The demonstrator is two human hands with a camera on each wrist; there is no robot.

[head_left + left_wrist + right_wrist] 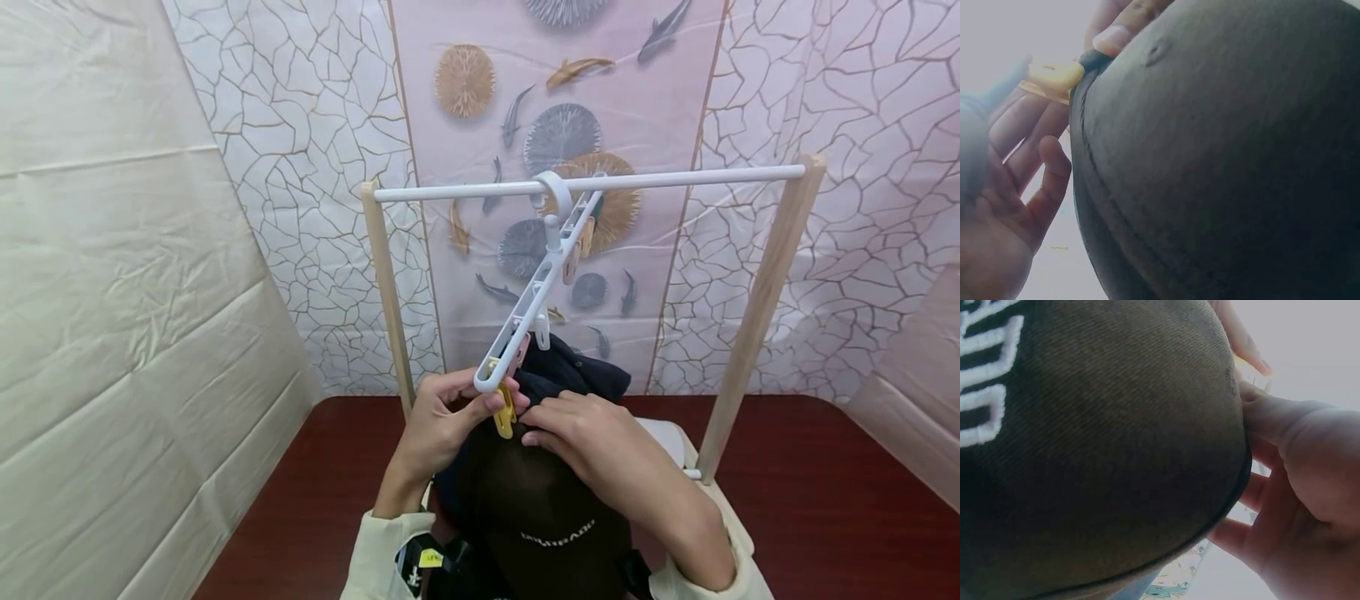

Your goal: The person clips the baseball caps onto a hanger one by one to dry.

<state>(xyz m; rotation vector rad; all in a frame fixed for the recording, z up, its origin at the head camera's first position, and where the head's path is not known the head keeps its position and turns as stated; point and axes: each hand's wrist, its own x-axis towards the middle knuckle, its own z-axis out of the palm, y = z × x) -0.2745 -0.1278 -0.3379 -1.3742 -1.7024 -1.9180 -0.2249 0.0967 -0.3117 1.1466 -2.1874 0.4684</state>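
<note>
Apparently readied a brown cap (551, 500) for clipping; probably needed edge seated next

Looked domed, dark, pale-lettered. Gripped the edge with the right hand (600, 442); with the left hand (442, 425), pinched the yellow clip (504, 414) at that edge, under the near end of the white hanger (552, 262). Could not tell clamped from touching.

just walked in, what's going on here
A person's left hand pinches the yellow clip at the near end of a white hanger, while the right hand holds the dark brown cap by its edge. The clip is at that edge; whether it grips the cap yet is unclear. The hanger hooks over a white rod.
</note>
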